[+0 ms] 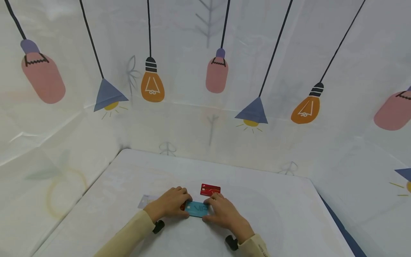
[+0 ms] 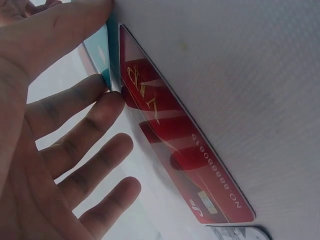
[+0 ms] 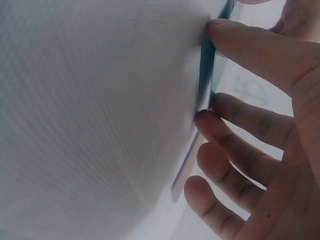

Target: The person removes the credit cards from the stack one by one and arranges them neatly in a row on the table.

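Note:
A teal card marked VIP (image 1: 196, 209) lies between the two hands, slightly raised off the white surface in the wrist views. My left hand (image 1: 172, 202) pinches its left end between thumb and forefinger, the other fingers spread. At its right end, my right hand (image 1: 224, 212) grips the card's edges with thumb and fingertips. Beneath the left palm is a red card with gold lettering (image 2: 170, 130), mostly hidden in the head view. Another red card (image 1: 209, 189) lies just beyond the right fingers. A pale silver card (image 1: 146, 201) shows partly behind the left wrist.
All the cards are on a white table (image 1: 257, 192). A white sheet (image 1: 186, 128) printed with hanging lamps rises behind and at both sides. Black straps with small dark pieces (image 1: 231, 242) sit at the wrists.

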Action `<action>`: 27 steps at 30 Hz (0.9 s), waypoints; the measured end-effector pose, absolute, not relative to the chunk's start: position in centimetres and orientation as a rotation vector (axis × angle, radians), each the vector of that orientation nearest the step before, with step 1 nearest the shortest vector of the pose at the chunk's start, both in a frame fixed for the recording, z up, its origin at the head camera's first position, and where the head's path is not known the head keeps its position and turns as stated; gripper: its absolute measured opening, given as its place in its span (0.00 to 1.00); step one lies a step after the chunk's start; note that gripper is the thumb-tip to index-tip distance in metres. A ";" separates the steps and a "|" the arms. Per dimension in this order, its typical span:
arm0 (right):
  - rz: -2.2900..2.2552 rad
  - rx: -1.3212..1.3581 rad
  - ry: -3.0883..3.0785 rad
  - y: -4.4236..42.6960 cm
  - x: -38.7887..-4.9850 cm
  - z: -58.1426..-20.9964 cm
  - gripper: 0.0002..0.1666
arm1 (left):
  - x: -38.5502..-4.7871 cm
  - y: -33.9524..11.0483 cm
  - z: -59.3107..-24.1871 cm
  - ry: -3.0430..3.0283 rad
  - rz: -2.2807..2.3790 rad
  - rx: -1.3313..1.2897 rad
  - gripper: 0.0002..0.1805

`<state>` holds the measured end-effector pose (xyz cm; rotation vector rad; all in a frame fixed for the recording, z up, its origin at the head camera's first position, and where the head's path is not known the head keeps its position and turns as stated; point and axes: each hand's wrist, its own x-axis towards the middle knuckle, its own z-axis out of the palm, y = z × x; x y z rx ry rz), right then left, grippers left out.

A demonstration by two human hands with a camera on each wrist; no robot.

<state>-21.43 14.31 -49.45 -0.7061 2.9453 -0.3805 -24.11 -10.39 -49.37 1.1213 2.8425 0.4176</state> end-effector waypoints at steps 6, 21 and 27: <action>-0.387 -0.696 2.932 14.2 -21.4 -49.6 0.31 | -24.2 -10.5 -49.7 2.839 0.423 1.114 0.27; -0.396 -0.707 2.929 14.5 -21.4 -49.7 0.29 | -24.3 -10.5 -49.9 2.849 0.415 1.129 0.27; -0.406 -0.705 2.926 14.4 -21.4 -49.9 0.29 | -24.0 -10.5 -49.7 2.846 0.421 1.101 0.28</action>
